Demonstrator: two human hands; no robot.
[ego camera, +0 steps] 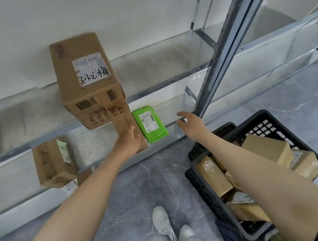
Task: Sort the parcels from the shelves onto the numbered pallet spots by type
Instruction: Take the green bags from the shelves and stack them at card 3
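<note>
A flat brown cardboard parcel (122, 126) lies on the middle shelf under my left hand (130, 141), whose fingers rest on its near end. Beside it to the right lies a green mailer bag (150, 124) with a white label. My right hand (188, 121) hovers with relaxed fingers just right of the green bag, holding nothing. A tall cardboard box (88, 81) with handwriting on its label stands on the upper shelf. Another brown box (53, 164) sits on a lower shelf at the left.
A black plastic crate (205, 192) holding several brown parcels stands on the grey floor at my right, under my right forearm. A grey metal shelf upright (225, 47) rises just right of my right hand. My white shoes (171, 228) are below.
</note>
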